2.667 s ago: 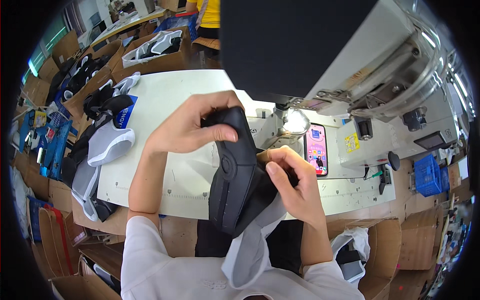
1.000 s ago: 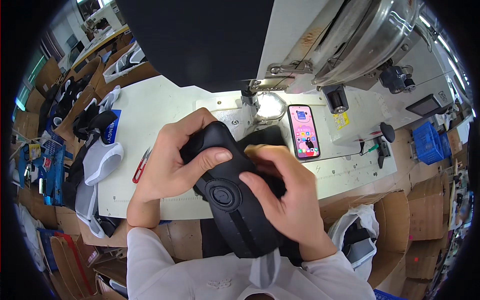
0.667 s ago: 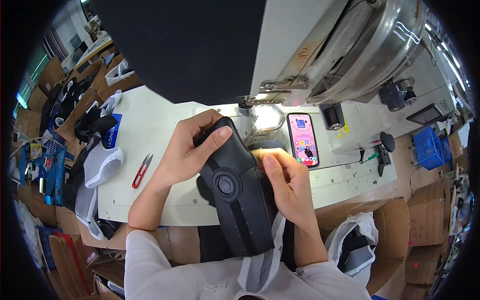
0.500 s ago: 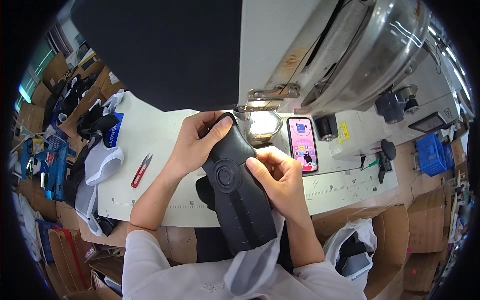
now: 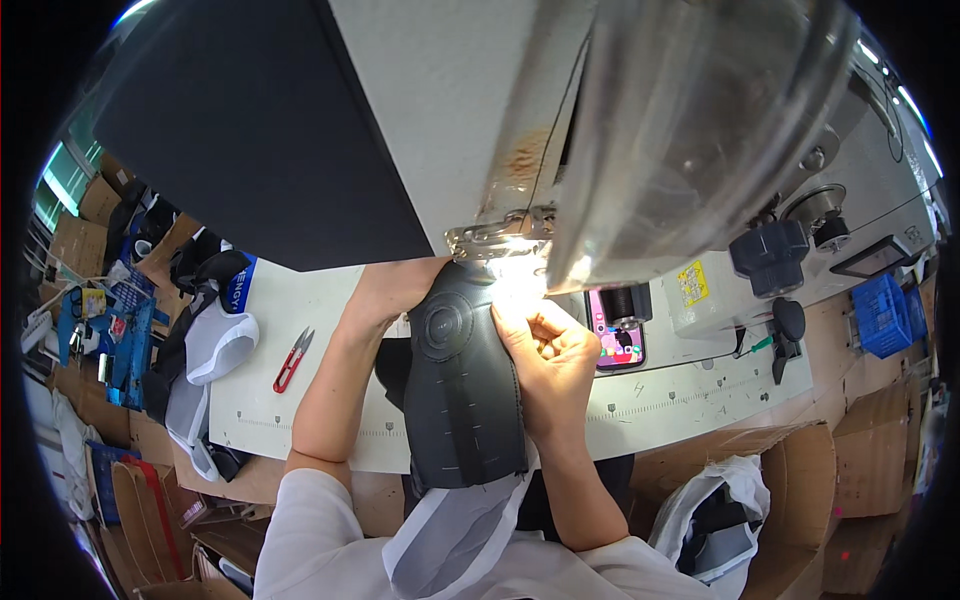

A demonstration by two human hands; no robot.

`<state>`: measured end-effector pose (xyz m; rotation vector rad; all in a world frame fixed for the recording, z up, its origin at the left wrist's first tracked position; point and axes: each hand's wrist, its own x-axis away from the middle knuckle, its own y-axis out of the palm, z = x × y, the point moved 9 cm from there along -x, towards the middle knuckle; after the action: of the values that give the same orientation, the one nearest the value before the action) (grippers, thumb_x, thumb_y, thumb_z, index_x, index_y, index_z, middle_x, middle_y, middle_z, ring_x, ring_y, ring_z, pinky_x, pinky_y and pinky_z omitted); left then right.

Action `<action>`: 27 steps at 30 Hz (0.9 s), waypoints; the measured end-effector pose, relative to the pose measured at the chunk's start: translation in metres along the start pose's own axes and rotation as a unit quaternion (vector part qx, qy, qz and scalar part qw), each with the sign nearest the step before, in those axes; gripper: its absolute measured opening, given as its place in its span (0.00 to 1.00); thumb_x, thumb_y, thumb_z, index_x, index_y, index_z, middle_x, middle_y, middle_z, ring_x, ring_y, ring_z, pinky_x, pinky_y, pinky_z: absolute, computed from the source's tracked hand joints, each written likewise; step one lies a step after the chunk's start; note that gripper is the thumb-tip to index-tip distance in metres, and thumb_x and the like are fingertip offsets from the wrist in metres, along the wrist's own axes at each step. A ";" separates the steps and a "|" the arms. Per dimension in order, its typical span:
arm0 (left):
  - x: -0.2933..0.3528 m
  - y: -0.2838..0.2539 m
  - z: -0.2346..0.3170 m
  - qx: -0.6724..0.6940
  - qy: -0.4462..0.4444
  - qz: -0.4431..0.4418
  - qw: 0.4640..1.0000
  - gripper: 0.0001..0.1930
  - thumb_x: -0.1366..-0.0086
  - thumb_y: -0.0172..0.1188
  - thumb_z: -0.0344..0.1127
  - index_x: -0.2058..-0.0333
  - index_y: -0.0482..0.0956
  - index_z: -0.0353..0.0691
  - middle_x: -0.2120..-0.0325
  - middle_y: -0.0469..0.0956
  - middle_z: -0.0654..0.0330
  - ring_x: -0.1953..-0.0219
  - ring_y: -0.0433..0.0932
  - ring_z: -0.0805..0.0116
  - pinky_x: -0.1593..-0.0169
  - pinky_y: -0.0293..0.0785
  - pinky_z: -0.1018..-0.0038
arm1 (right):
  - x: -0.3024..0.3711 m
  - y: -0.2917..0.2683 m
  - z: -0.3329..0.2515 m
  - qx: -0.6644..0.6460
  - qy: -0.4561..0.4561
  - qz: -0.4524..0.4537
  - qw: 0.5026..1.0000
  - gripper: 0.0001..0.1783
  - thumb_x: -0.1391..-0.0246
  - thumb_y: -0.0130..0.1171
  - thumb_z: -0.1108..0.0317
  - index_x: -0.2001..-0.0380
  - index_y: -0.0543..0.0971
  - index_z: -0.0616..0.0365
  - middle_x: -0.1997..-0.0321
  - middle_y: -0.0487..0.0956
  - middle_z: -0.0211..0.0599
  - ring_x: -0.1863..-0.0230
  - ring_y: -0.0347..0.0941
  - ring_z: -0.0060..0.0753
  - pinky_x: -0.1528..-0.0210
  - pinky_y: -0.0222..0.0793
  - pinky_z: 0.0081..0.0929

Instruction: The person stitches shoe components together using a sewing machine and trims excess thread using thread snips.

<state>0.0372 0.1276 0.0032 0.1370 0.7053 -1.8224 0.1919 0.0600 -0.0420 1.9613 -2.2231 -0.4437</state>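
A black leather-like sewn piece point(image 5: 440, 420) with a raised round ring and short pale marks stretches from the sewing machine's head toward my body. From its near end hangs a grey and white fabric strip point(image 5: 450, 545). My right hand point(image 5: 555, 365) is closed on the piece's right edge, thumb on top, just below the bright machine light. My left hand point(image 5: 395, 288) is at the far left end of the piece, its fingers hidden beneath the machine head. The sewing machine point(image 5: 500, 240) covers the piece's far tip; its needle is lost in glare.
Red-handled thread snips point(image 5: 292, 362) lie on the white table point(image 5: 330, 425), left of my forearm. A lit phone point(image 5: 625, 345) is partly hidden behind the machine. Grey and black sewn pieces point(image 5: 215, 345) pile up at the left edge. An open cardboard box point(image 5: 800, 490) stands at right.
The black piece has been pushed forward under the machine head and turned straighter. My left fingers have gone out of sight beneath the head. The view has moved closer to the machine.
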 end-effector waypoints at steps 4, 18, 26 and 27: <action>-0.004 0.003 -0.017 -0.111 0.040 0.009 0.993 0.11 0.40 0.59 0.27 0.58 0.81 0.31 0.59 0.81 0.54 0.56 0.78 0.57 0.48 0.70 0.67 | -0.001 -0.004 0.006 0.008 0.012 0.022 1.000 0.06 0.40 0.62 0.74 0.63 0.83 0.68 0.70 0.82 0.28 0.71 0.72 0.11 0.69 0.67 0.11; -0.012 -0.001 -0.022 -0.016 -0.026 0.067 0.997 0.07 0.38 0.61 0.26 0.61 0.81 0.32 0.64 0.83 0.55 0.62 0.80 0.65 0.56 0.76 0.70 | 0.008 0.001 0.011 -0.063 -0.015 0.057 0.996 0.08 0.40 0.64 0.72 0.64 0.82 0.69 0.71 0.79 0.27 0.71 0.70 0.10 0.70 0.65 0.11; -0.014 -0.004 -0.014 0.020 0.043 0.078 0.996 0.08 0.37 0.58 0.27 0.61 0.80 0.29 0.68 0.81 0.54 0.66 0.78 0.64 0.61 0.75 0.68 | 0.008 0.003 0.009 -0.050 0.006 0.056 0.997 0.09 0.40 0.64 0.73 0.62 0.81 0.71 0.68 0.81 0.30 0.69 0.72 0.12 0.67 0.67 0.12; -0.015 -0.003 -0.015 0.003 0.026 0.086 0.996 0.08 0.37 0.57 0.27 0.61 0.79 0.29 0.68 0.81 0.55 0.66 0.78 0.65 0.60 0.75 0.69 | 0.008 0.003 0.010 -0.051 0.000 0.061 0.997 0.10 0.41 0.64 0.73 0.62 0.81 0.71 0.68 0.81 0.30 0.70 0.72 0.12 0.67 0.67 0.13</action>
<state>0.0363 0.1491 -0.0014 0.2428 0.7037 -1.6607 0.1850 0.0537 -0.0509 1.7647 -2.2563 -0.5286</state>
